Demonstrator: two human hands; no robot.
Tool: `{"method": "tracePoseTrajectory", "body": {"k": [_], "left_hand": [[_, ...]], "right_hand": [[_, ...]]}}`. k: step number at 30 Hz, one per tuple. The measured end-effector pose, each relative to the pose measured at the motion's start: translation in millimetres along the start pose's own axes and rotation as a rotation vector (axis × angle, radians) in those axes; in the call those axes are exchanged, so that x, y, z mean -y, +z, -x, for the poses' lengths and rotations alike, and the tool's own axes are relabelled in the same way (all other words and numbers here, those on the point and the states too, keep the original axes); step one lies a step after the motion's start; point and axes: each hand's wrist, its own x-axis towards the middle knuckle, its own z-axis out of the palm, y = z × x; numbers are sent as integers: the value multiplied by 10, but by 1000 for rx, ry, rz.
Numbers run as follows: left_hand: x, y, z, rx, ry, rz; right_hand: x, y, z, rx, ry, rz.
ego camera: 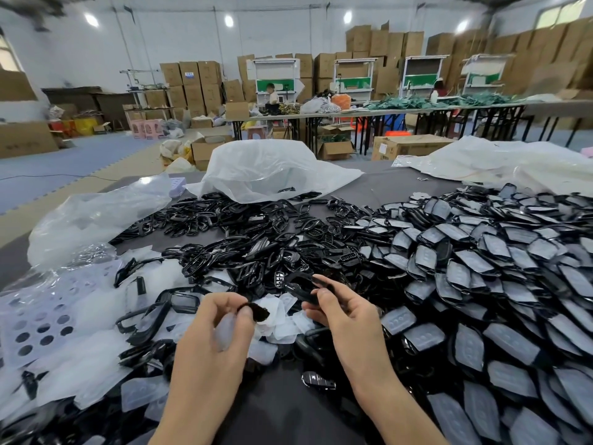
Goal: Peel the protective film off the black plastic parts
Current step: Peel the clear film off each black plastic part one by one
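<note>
Left hand (221, 322): grip closed to a pinch, thumb and forefinger tips together on a small dark piece (259, 313); the other fingers are curled.
Left palm: a pale translucent scrap shows against the curled fingers; cannot tell whether it is held.
Right hand (343, 316): grip curled round a glossy black part (296, 289), thumb on its near side, forefinger laid over the top.
Held items: the dark piece and the black part are apart, a short gap between them, both above the counter (282, 403).
Surface of held part: bare and shiny where it shows; the rest is hidden by the fingers.
Loose film (284, 329): whitish translucent pieces heaped on the counter directly under and between the hands.
Covered parts (481, 261): a large overlapping pile at right, each black part faced with cloudy film.
Bare parts (250, 239): a tangle of black frames and shells at centre, beyond the hands.
Perforated sheet (41, 319): far left, clear plastic with round holes, lying over more film.
White bag (269, 168): crumpled and open at the far edge of the counter, a few black frames at its mouth.
Background: stacked cardboard boxes (192, 81) along the far wall.
</note>
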Motion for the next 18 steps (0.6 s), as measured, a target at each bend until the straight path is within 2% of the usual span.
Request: {"method": "tracePoseTrajectory", "body": {"k": [8, 13, 18], "left_hand": [[-56, 43, -3, 31, -157, 257], [7, 88, -18, -2, -201, 338], [67, 103, -14, -9, -163, 321]], "right_hand": [[-16, 115, 120, 217, 9, 100], [0, 137, 171, 322, 22, 101], [17, 129, 184, 358, 12, 96]]}}
